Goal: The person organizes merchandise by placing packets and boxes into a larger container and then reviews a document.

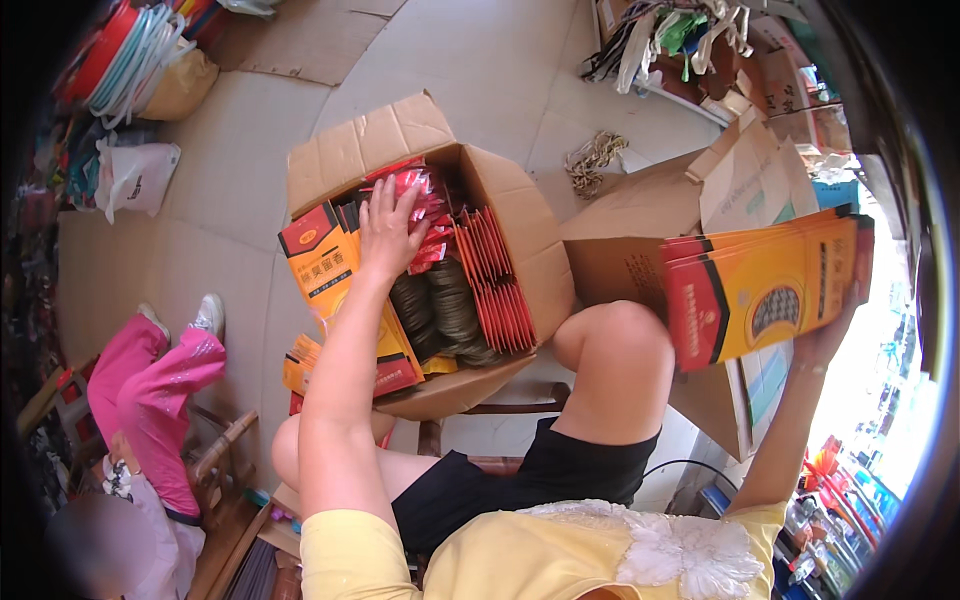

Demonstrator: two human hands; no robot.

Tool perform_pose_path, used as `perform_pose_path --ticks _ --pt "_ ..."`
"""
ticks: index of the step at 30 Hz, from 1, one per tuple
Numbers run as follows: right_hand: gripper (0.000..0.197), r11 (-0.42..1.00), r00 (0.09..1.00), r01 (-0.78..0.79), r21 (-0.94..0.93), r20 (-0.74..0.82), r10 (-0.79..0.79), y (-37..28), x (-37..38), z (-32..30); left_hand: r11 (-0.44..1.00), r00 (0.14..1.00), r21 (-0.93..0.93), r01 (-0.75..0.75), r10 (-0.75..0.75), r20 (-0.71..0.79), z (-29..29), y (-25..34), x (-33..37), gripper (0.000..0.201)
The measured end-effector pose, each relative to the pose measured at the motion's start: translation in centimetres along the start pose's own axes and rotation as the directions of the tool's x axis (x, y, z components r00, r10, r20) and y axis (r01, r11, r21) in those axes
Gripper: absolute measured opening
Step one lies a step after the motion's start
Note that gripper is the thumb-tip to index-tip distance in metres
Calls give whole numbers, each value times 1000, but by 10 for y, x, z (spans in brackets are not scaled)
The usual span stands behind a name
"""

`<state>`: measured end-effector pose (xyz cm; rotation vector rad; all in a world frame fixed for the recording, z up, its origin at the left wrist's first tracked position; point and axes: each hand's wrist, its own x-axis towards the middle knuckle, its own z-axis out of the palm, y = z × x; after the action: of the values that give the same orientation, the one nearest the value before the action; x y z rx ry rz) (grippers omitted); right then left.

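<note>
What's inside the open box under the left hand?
In the box: shiny red packets beneath the left hand, dark ridged stacks, a row of red-edged packets, and yellow packs along the left side. What lies deeper, or directly under the palm, is covered.

Left grip (pixel 390 230) lies splayed palm-down; right grip (pixel 826 340) is clasped.

Wht bag (pixel 138 180), far L; tangled rope (pixel 594 164), flr (pixel 500 85).
</note>
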<state>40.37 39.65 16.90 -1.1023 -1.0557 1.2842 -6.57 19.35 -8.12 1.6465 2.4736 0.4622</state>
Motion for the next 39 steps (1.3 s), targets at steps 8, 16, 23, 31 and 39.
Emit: perform_pose_path --ticks 8,16,23,31,39 --pt "55 894 916 -93 -439 -390 -97 50 29 -123 998 979 -68 -16 1 -206 -53 0 -27 64" --pt "44 909 723 90 -407 655 221 71 -108 213 942 945 169 291 -256 -202 -27 -64 -89 65" --pt "19 411 496 -596 -690 85 864 344 -46 371 934 941 162 317 -288 -179 -29 -58 -82 64" --pt "38 219 207 -653 -725 107 972 488 -6 361 927 934 120 356 -349 -72 -33 -58 -79 64" --pt "39 143 -98 -755 -640 325 941 502 -18 365 933 935 55 355 -355 -12 -35 -58 -72 65"
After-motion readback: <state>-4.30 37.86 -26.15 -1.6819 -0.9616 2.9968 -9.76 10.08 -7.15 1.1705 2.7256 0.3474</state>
